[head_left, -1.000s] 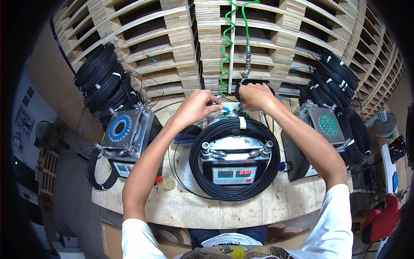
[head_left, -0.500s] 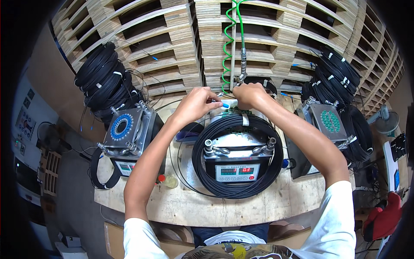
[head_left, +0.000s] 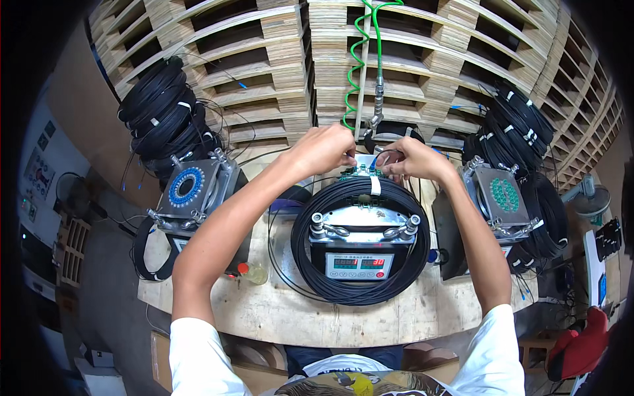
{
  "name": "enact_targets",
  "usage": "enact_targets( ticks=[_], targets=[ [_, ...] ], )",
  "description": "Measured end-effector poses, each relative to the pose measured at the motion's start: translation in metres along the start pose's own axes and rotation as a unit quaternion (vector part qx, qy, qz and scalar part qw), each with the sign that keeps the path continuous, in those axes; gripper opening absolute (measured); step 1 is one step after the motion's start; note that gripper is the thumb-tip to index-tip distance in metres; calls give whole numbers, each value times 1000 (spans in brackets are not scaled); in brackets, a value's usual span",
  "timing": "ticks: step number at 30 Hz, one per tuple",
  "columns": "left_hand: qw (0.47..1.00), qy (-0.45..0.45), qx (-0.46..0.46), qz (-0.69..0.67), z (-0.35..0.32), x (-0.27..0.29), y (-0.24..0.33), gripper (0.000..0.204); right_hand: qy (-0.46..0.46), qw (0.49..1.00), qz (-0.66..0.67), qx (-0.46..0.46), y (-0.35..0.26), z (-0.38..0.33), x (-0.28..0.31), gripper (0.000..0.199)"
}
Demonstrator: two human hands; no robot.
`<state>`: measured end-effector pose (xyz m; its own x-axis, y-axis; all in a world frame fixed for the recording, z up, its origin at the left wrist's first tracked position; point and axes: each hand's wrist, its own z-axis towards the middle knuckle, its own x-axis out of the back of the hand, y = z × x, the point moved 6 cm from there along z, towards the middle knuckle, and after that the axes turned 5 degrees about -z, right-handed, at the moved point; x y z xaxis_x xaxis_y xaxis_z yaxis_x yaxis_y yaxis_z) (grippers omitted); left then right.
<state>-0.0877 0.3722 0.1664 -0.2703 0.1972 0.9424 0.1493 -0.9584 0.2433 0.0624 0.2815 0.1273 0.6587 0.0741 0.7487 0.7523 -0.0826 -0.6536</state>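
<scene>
The cable coil (head_left: 360,296) is black with a white tag (head_left: 375,185), the connector (head_left: 373,163) blue, the control panel (head_left: 333,266) pale with red digits, the left fittings (head_left: 173,193) blue, the right fittings (head_left: 497,193) and air hose (head_left: 380,56) green, the sleeves (head_left: 205,356) white, and the bench (head_left: 304,327) light tan with darker specks.

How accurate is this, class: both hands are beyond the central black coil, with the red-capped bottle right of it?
Wrong side: the head view shows the red-capped bottle left of the central black coil. The left hand and right hand are beyond it.
</scene>
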Motion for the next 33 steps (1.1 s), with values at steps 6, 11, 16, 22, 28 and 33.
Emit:
enact_targets(
  ticks=[6, 11, 16, 22, 28, 33],
  targets=[
    [998, -14, -39, 56, 6, -1, 11, 16, 30, 997, 69, 22, 16, -6, -8, 21],
    [978, -89, -67, 177, 18, -9, 28, 18, 61, 994, 89, 10, 19, -6, -10, 22],
    [971, -115, -87, 191, 34, -12, 42, 16, 61, 993, 97, 15, 23, -8, -11, 21],
    [977, -142, -65, 148, 33, -20, 30, 10, 70, 993, 89, 18, 27, -7, -14, 21],
    [982, -165, -54, 74, 38, -20, 16, 23, 69, 994, 84, 15, 27, -9, -11, 22],
    [946, -261, -8, -195, 64, -28, -35, 61, 23, 959, 275, 61, 38, -28, 6, 48]
  ],
)
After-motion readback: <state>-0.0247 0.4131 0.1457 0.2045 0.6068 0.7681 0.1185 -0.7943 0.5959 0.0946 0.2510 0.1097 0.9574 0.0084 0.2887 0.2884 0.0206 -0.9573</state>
